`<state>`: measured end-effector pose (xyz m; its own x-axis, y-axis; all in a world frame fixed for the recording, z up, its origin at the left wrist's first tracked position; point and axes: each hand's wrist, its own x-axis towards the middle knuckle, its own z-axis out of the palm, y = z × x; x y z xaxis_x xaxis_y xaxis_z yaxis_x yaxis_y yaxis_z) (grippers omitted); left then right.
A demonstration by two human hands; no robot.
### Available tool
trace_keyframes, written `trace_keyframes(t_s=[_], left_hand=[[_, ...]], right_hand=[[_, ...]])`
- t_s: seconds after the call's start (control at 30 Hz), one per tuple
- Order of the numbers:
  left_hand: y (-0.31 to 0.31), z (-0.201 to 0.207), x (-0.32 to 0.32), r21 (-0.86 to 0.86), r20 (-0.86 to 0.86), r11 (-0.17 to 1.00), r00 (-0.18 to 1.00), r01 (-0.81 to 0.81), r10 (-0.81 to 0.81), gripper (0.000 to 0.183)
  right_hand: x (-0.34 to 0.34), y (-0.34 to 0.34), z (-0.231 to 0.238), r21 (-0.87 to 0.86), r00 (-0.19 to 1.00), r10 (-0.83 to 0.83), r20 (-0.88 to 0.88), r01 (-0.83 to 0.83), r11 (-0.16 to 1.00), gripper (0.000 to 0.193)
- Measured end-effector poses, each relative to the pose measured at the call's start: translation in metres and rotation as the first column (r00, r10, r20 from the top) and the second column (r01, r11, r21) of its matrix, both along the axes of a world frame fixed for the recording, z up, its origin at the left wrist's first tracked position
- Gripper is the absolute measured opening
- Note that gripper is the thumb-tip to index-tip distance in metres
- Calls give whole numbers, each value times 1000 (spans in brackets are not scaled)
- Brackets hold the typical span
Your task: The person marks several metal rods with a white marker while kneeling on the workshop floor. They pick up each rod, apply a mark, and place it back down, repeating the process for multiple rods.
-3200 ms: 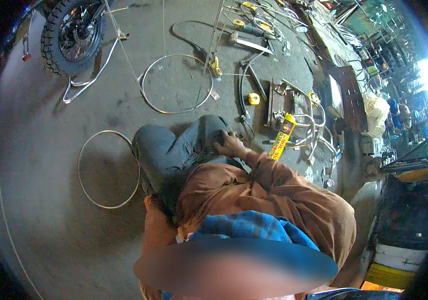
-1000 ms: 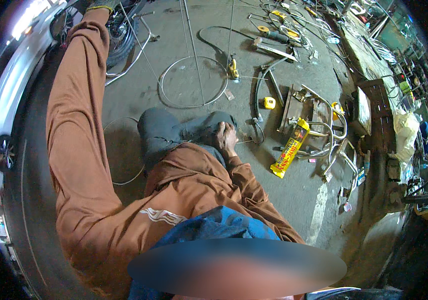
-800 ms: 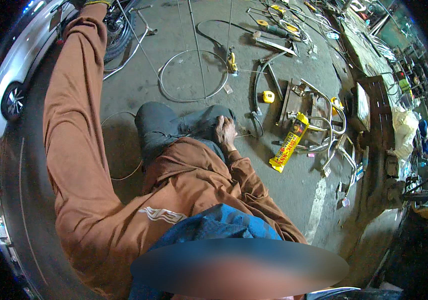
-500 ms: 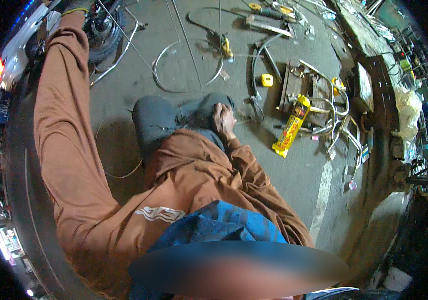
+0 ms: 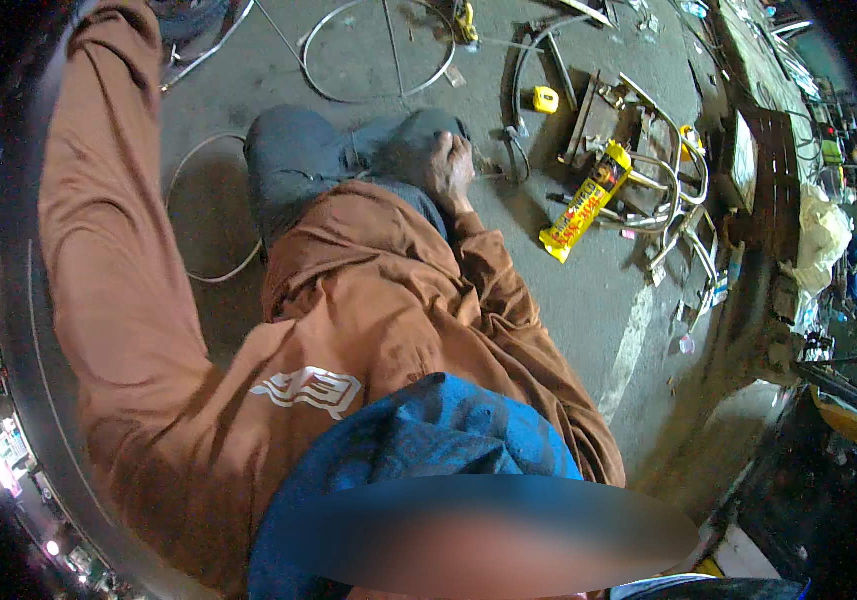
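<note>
My right hand (image 5: 452,170) rests on my right knee (image 5: 399,140), its fingers bent and drawn together. What lies under the fingers, if anything, is hidden. A dark cable (image 5: 523,150) ends on the ground just right of that hand. My left arm, in a brown sleeve (image 5: 109,200), stretches forward past the upper left edge, and the hand is outside the picture. Farther right lies a long yellow packet (image 5: 586,205), partly against bent metal tubes (image 5: 671,180). A yellow tape measure (image 5: 546,99) sits beyond my right hand.
A large thin metal ring (image 5: 306,50) with rods across it lies ahead of my knees. Another thin hoop (image 5: 171,200) lies left of my legs. A brown slatted wooden piece (image 5: 774,170) and a pale plastic bag (image 5: 821,240) stand at the right. Part of a wheel (image 5: 189,15) shows at upper left.
The view has shifted, so ground items sit higher in the picture and the motorcycle has mostly left it. My left cuff has passed out at the top. My right hand stays on the knee.
</note>
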<state>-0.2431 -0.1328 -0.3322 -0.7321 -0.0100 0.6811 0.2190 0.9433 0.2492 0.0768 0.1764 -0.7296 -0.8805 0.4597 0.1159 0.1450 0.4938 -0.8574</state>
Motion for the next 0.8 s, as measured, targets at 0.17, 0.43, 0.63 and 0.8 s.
trace_keyframes(t_s=[0.17,0.43,0.63,0.8], left_hand=[[-63,-36,-56,-31,44,995,994,-94,95,43],[-134,-93,-92,-73,188,977,959,-199,210,49],[-117,-89,-48,96,235,960,943,-263,235,68],[-105,-85,-47,189,263,960,953,-206,152,63]], right_hand=[[0,-2,2,-33,997,-53,57,55,998,41],[2,1,8,-108,997,-1,76,9,994,46],[2,-1,6,-21,998,-16,66,17,1000,43],[-2,1,19,-103,999,-43,-21,41,994,33]])
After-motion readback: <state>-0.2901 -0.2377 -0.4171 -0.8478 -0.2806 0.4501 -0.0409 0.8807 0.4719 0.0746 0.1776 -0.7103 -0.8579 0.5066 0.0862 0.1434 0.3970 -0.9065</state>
